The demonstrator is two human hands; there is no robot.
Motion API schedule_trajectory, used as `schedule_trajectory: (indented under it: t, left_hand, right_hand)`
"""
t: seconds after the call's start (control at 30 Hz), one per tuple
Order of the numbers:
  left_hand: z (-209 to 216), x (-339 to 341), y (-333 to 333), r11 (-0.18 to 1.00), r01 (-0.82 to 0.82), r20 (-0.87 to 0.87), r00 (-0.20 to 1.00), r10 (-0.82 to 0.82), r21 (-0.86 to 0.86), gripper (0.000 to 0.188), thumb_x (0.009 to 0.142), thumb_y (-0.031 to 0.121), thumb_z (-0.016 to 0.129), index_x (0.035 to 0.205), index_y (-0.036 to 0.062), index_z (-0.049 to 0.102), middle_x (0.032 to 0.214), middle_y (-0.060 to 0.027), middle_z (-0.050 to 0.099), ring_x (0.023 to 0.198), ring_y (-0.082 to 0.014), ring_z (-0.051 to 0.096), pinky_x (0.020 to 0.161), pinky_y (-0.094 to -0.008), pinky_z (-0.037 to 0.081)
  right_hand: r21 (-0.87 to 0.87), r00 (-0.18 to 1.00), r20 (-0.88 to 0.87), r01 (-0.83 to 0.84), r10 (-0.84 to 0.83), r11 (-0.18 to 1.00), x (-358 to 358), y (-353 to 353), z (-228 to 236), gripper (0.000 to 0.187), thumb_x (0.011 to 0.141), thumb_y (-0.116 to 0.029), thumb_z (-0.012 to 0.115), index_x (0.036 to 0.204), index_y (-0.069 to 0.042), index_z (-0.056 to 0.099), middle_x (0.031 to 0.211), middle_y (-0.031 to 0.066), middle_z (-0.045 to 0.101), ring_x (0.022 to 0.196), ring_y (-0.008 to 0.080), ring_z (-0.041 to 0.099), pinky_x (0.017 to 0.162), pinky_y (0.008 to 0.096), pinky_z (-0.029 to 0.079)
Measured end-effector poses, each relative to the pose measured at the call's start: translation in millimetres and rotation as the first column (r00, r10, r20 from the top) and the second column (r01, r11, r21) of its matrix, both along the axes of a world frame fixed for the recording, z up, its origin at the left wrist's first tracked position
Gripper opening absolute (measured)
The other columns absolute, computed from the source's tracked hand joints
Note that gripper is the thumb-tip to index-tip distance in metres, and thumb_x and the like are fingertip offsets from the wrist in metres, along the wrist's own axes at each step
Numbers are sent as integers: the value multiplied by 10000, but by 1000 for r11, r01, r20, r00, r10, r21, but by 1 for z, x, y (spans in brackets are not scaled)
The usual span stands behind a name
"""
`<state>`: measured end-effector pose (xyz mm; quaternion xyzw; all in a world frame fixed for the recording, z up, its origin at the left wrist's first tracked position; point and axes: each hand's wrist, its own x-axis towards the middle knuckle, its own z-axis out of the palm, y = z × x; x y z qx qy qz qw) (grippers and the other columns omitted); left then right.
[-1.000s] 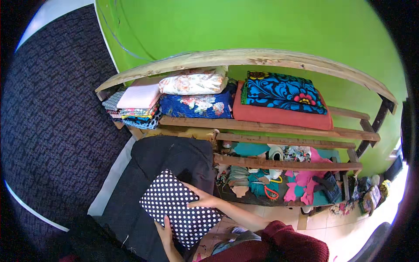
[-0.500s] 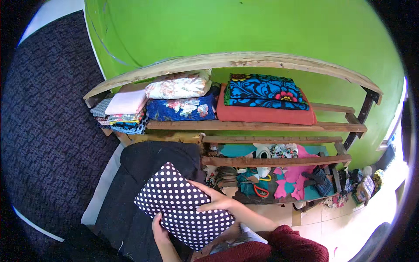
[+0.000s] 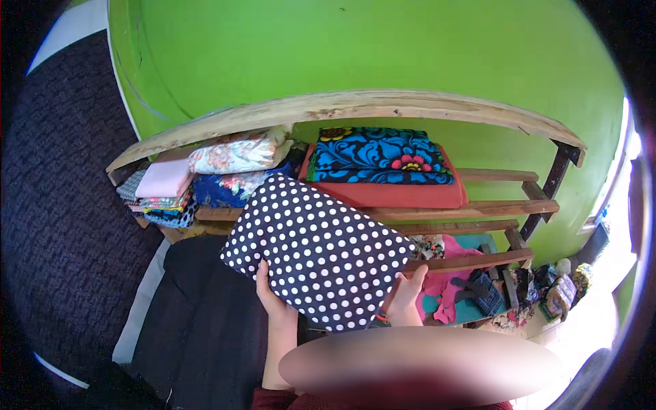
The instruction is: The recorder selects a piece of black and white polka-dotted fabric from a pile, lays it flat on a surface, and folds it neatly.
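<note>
I hold up a folded black fabric with white polka dots (image 3: 318, 253) in front of the wooden shelf. At its lower left edge, my left hand (image 3: 273, 290) is closed on it, thumb on the front and the other fingers out of sight behind. My right hand (image 3: 406, 298) grips the lower right edge, its fingers mostly hidden. The fabric is tilted and covers part of a blue floral fabric (image 3: 219, 190). Behind its upper right side lie a folded black-and-blue flowered fabric (image 3: 383, 160) and the orange-red fabric (image 3: 362, 196) under it.
A slatted wooden shelf (image 3: 506, 208) stands along the green wall (image 3: 410, 48). On its left are a folded pink fabric (image 3: 164, 179) and a white floral fabric (image 3: 239, 152). Pink scraps (image 3: 447, 294) lie lower down. Dark cloth (image 3: 198, 307) spreads at lower left.
The polka-dot fabric has risen toward the shelf. My right hand has shifted from its top surface to its lower right edge; my left hand has moved up with it. The view has shifted.
</note>
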<state>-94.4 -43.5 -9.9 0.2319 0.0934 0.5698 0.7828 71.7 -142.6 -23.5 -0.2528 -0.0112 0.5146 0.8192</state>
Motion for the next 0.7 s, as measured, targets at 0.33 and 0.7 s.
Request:
schedule_trajectory:
  t: [0.33,0.7]
  left_hand:
    - [7,96,-9,993,-121,42,992,120,15,478,875,414,393,1150,26,446,1070,-83,528,945,-160,563,784,-298,477]
    - [39,99,16,961,-165,-45,983,179,224,556,759,293,559,1219,24,398,1162,-85,488,1038,-220,506,843,-393,434]
  right_hand:
    - [-16,805,591,-59,58,998,55,-28,20,867,639,-244,746,1310,4,256,1236,92,410,1150,196,399,982,343,301]
    - [-23,813,582,9,6,1000,144,-13,77,473,665,-57,657,1107,7,501,978,82,593,853,175,586,757,298,482]
